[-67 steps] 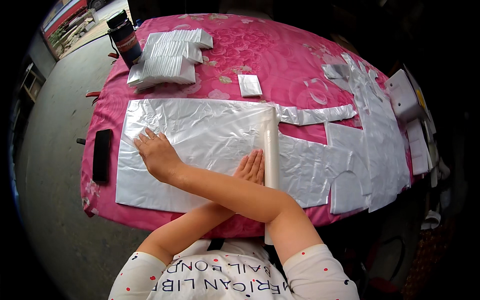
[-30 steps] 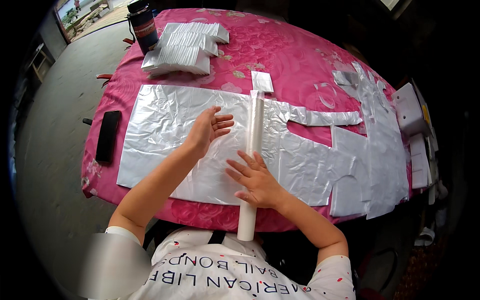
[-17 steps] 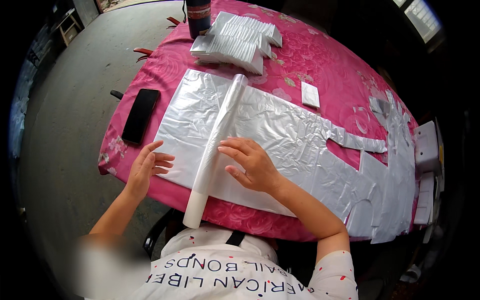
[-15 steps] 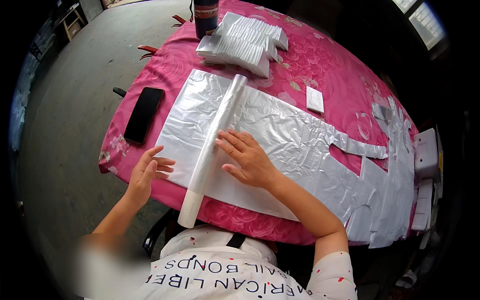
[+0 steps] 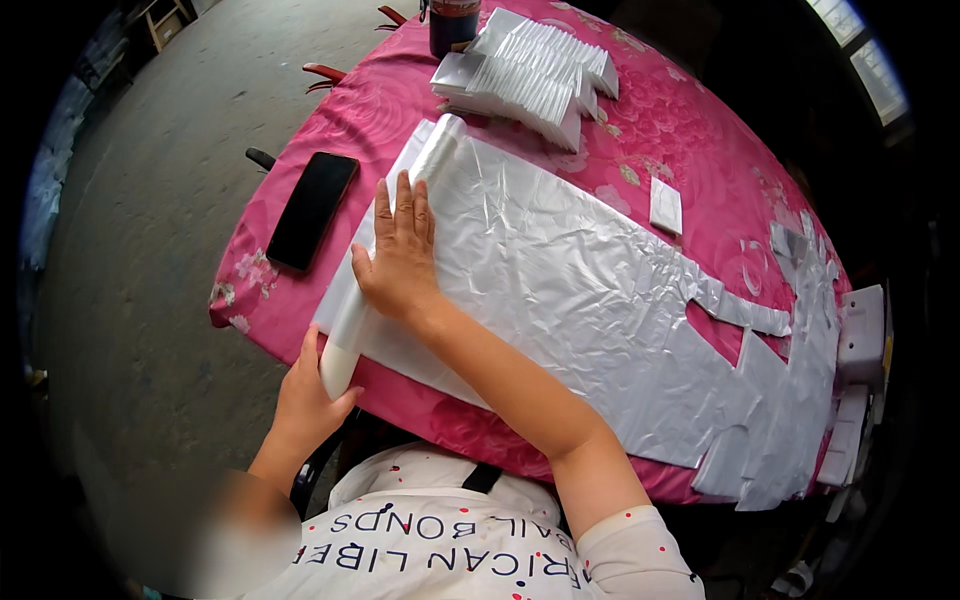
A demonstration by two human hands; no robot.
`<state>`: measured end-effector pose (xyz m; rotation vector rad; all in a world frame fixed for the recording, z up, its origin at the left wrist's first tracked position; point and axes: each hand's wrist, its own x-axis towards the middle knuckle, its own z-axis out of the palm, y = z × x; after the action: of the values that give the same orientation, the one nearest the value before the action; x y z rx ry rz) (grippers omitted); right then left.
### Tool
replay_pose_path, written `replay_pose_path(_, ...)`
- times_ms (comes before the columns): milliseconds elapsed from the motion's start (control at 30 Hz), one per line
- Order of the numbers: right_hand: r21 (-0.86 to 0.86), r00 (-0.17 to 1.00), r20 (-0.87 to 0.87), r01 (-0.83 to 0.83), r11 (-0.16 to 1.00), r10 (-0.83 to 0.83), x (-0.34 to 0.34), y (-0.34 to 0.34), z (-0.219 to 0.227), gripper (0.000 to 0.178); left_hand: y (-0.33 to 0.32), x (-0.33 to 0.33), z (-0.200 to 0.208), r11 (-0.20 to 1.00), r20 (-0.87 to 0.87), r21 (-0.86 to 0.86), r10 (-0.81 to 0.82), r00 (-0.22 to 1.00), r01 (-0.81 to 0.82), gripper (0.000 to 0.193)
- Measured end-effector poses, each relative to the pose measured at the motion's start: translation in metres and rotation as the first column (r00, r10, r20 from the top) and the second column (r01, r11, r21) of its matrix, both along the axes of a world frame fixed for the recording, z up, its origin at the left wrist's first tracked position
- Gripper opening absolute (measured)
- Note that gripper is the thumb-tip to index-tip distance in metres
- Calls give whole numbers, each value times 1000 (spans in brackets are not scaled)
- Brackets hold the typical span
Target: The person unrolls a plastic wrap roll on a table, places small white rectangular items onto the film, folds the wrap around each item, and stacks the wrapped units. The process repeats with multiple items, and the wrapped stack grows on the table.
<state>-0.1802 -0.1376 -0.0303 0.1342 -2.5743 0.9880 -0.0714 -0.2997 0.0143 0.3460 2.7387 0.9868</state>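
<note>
A roll of thin plastic film (image 5: 440, 150) lies slantwise near the left end of a flat, silvery-white plastic sheet (image 5: 560, 270). Its bare white core (image 5: 340, 372) juts over the table's near edge. My left hand (image 5: 308, 395) is closed round that core end, with the thumb on its near side. Stretched out flat, my right hand (image 5: 402, 262) presses on the middle of the roll, fingers pointing away from me. The sheet is creased and runs right to cut-out, handle-like strips (image 5: 740, 308).
A pink flowered cloth (image 5: 630, 130) covers the table. A black phone (image 5: 312, 212) lies left of the roll. At the back are a stack of folded white packets (image 5: 530, 85) and a dark bottle (image 5: 455, 28). One small white packet (image 5: 665, 206) lies beyond the sheet.
The roll has shifted left across the sheet, leaving only a narrow strip on its left. My left hand has taken hold of the core; my right hand has moved left and farther up the roll.
</note>
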Motion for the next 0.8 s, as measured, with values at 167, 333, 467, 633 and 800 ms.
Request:
replay_pose_path(167,-496,986,43,163,853,-163,19,14,18,88,2,4,14,801,595,576,-270,757,-167,67)
replay_pose_path(333,-992,976,53,76,-101,211,51,66,79,61,38,8,26,376,561,792,-758,331,-481,64)
replay_pose_path(467,-990,984,141,138,43,110,67,94,80,53,65,11,23,700,654,694,-513,556,-170,72)
replay_pose_path(633,-989,995,34,46,-137,91,95,114,78,66,72,13,9,504,597,767,-787,155,-397,67)
replay_pose_path(800,-974,972,223,224,16,-73,118,121,66,58,98,19,6,692,701,689,-562,440,-214,79)
